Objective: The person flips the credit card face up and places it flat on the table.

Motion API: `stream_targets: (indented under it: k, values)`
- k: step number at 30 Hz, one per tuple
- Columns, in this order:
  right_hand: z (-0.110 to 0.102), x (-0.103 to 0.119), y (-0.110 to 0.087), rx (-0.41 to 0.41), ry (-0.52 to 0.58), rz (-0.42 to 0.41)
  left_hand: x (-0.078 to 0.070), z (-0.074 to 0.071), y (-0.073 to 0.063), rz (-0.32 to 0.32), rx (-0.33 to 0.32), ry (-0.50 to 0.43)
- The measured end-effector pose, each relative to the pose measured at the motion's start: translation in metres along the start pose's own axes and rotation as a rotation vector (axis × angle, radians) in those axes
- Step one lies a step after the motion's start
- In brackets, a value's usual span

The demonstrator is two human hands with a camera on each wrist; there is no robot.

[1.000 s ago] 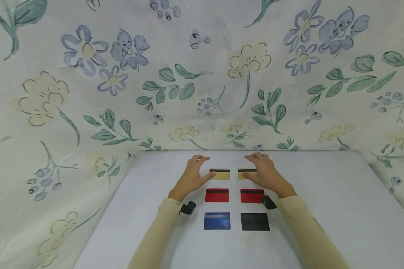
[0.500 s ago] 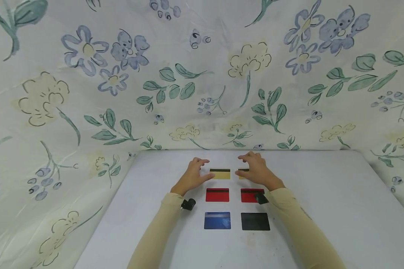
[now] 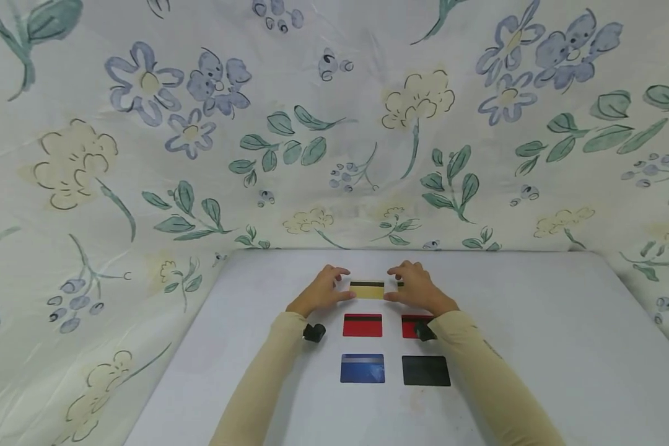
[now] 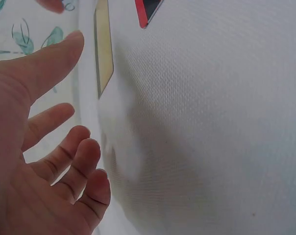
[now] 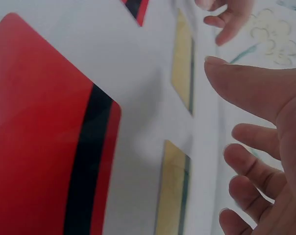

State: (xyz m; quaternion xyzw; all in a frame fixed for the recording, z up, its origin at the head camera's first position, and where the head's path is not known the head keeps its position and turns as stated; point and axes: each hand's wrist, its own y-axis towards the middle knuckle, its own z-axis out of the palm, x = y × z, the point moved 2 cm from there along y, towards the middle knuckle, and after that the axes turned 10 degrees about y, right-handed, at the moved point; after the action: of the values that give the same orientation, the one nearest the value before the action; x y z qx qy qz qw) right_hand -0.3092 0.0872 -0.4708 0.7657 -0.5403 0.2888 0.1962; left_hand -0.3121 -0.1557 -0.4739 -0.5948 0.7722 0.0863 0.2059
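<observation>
Left grip (image 3: pixel 320 292), right grip (image 3: pixel 420 292), gold card (image 3: pixel 368 290) between

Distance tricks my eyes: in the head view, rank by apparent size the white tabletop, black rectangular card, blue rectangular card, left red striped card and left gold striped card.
1. White tabletop
2. Black card and blue card: too alike to rank
3. Left red card
4. Left gold card
Nearness may explain the cards' order.

left fingers (image 4: pixel 83 164) and right fingers (image 5: pixel 248 165) curve loosely.
</observation>
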Motion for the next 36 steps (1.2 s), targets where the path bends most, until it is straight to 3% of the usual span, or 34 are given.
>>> stream_targets:
  k: [14, 27, 36]
  values:
    - [0.015, 0.000, 0.011, 0.057, -0.082, 0.083, 0.003, 0.004, 0.006, 0.000, 0.060, 0.035]
    - [0.015, -0.002, 0.019, 0.080, -0.115, 0.071, 0.005, 0.006, 0.013, -0.021, 0.077, 0.025]
    - [0.015, 0.003, 0.017, 0.095, -0.067, 0.072, 0.004, 0.007, 0.012, -0.034, 0.083, 0.022]
